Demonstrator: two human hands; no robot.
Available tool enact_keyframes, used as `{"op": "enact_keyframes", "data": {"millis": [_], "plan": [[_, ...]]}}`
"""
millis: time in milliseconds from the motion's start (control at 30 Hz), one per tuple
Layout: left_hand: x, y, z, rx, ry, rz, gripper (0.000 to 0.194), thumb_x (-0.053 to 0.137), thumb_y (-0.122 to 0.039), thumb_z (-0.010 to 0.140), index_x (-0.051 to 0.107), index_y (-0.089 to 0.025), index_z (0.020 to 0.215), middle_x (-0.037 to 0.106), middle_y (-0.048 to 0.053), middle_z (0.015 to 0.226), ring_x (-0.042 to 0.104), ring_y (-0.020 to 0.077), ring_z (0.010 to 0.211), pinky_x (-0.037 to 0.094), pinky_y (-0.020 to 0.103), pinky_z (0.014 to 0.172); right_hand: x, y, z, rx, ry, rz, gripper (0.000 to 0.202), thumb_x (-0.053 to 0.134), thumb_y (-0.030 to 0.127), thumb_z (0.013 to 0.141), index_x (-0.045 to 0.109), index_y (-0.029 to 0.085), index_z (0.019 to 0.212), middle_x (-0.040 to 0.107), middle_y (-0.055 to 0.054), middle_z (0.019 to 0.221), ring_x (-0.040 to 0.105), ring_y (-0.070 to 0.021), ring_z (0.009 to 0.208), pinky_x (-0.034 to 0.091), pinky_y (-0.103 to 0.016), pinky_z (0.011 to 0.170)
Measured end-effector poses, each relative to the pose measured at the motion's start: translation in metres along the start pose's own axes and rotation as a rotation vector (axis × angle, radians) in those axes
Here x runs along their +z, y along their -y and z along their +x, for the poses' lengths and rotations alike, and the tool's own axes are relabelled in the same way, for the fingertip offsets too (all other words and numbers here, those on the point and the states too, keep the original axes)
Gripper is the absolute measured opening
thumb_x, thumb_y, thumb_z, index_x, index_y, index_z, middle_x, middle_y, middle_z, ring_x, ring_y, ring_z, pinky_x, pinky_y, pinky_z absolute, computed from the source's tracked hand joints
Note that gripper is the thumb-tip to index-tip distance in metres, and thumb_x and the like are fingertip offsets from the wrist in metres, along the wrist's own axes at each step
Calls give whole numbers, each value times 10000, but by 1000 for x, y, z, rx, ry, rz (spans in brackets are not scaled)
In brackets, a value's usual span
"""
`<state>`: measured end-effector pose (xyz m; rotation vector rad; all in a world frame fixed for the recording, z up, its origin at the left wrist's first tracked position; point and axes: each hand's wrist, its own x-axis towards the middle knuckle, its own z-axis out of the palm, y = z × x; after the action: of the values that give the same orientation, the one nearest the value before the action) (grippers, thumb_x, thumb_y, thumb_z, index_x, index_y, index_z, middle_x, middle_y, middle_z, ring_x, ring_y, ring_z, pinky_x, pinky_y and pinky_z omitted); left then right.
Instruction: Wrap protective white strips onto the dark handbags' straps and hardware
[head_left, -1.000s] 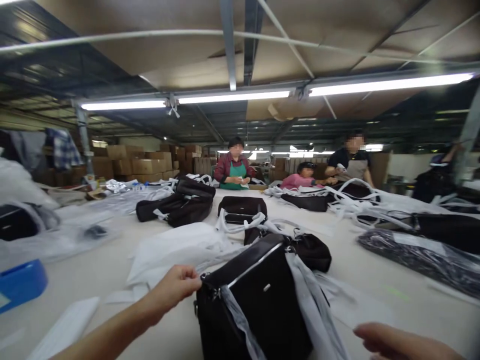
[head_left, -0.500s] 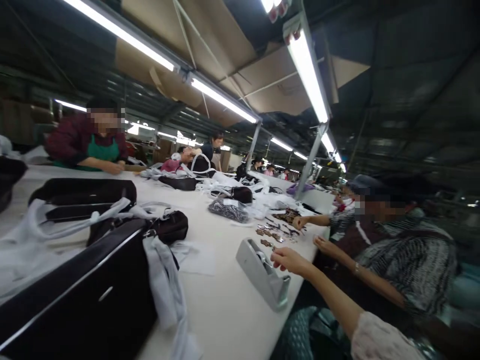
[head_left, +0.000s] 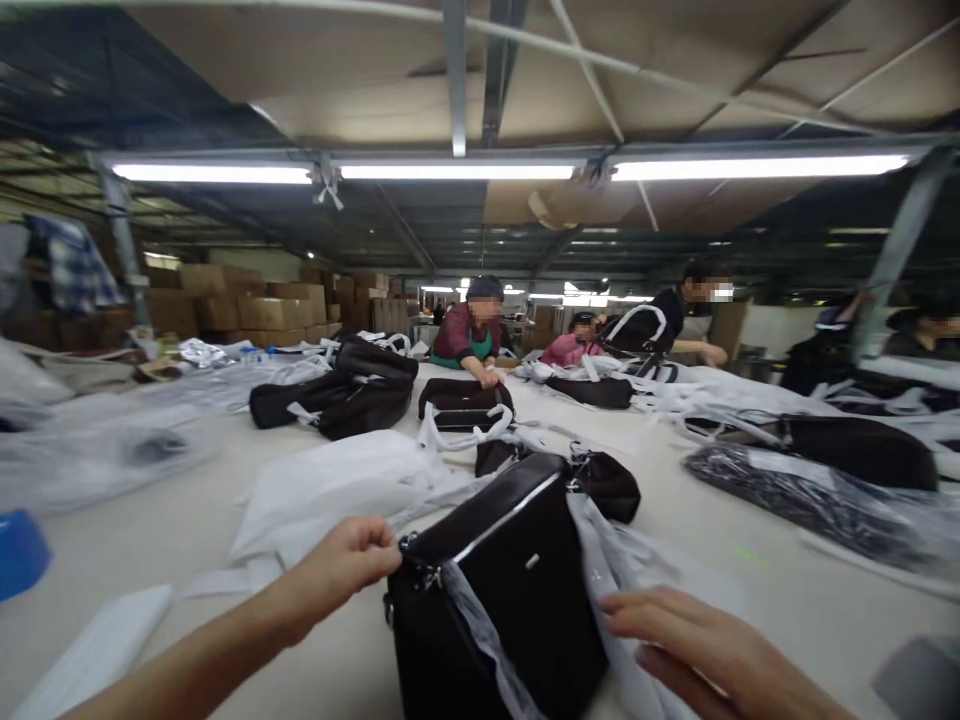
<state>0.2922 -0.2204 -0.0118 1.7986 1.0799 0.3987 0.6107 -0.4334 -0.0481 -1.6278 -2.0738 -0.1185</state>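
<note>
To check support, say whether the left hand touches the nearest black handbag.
Touching: in the head view, the left hand meets the black handbag at its top left corner.

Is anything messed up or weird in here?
Yes: overhead, a brown flap curls down while the panels around it look flat, which seems odd. The black bag at the left hand shows no clear damage, and I see no spill.

Single head-worn view, faced forward and slightly down over the worktop [head_left: 330, 660]. Left hand [head_left: 356, 550] and right hand [head_left: 686, 635] are seen close up, low in frame; lamps [head_left: 457, 173] are caught up top.
</note>
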Motion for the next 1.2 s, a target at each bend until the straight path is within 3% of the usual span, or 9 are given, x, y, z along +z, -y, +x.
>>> {"op": "enact_keyframes", "data": {"millis": [67, 133, 167, 300, 367, 533, 800, 967, 1200], "plan": [[2, -3, 1, 34, 7, 35, 316, 592, -488, 594, 512, -201, 698, 357, -88, 535, 287, 112, 553, 200, 247, 536, 6, 26, 55, -145, 112, 12, 312, 407, 180, 985, 656, 288, 1139, 640, -47, 1314, 604, -211, 1184, 509, -339, 984], [1, -2, 0, 96, 27, 37, 322, 602, -486, 605, 523, -189, 699, 400, -73, 581, 328, 128, 616, 236, 259, 582, 14, 45, 111, -271, 157, 18, 281, 519, 134, 936, 646, 238, 1164, 610, -68, 1352, 527, -235, 1280, 396, -418, 1103], [-1, -1, 0, 128, 36, 29, 325, 608, -487, 610, 525, -185, 699, 418, -66, 604, 344, 135, 645, 248, 264, 604, 20, 51, 134, -312, 199, 40, 296, 625, 188, 898, 633, 231, 1191, 592, -80, 1371, 489, -259, 1316, 340, -465, 1138], [-4, 3, -2, 164, 47, 2, 304, 616, -461, 624, 528, -181, 705, 429, -62, 631, 361, 143, 675, 263, 268, 632, 43, 58, 187, -304, 354, 128, 861, 881, 463, 610, 515, 171, 1332, 557, -168, 1367, 458, -353, 1313, 215, -603, 1152], [-4, 4, -2, 160, 62, -5, 279, 604, -439, 623, 528, -185, 710, 409, -69, 614, 348, 138, 648, 250, 264, 604, 53, 59, 192, -262, 416, 129, 909, 867, 511, 608, 486, 147, 1349, 614, -169, 1281, 540, -343, 1221, 232, -596, 1135], [-4, 7, -2, 201, 49, 199, 155, 531, -333, 631, 530, -194, 701, 435, -54, 624, 397, 153, 656, 275, 268, 600, 76, 65, 187, -327, 394, -98, 431, 747, 501, 767, 656, 172, 1029, 703, -93, 1035, 638, -293, 990, 447, -389, 860], [-5, -12, -15, 215, -45, 708, 86, 510, -215, 763, 596, -216, 757, 645, 2, 755, 588, 207, 780, 364, 287, 664, 103, 67, 187, -396, 228, -189, 216, 667, 363, 775, 637, 182, 890, 714, -48, 873, 641, -235, 839, 389, -335, 747], [5, -24, -10, 247, -100, 1162, 180, 529, -162, 839, 700, -181, 785, 746, 128, 882, 657, 316, 902, 432, 434, 799, 104, 72, 194, -328, 249, -204, 174, 644, 362, 771, 640, 194, 817, 730, -39, 811, 664, -231, 798, 378, -338, 733], [14, -17, 0, 177, -129, 1195, 242, 481, -97, 838, 713, -165, 851, 748, 136, 877, 706, 297, 835, 509, 387, 731, 114, 72, 197, -290, 202, -199, 191, 640, 373, 762, 651, 193, 823, 738, -53, 813, 669, -235, 782, 385, -356, 771]]}}
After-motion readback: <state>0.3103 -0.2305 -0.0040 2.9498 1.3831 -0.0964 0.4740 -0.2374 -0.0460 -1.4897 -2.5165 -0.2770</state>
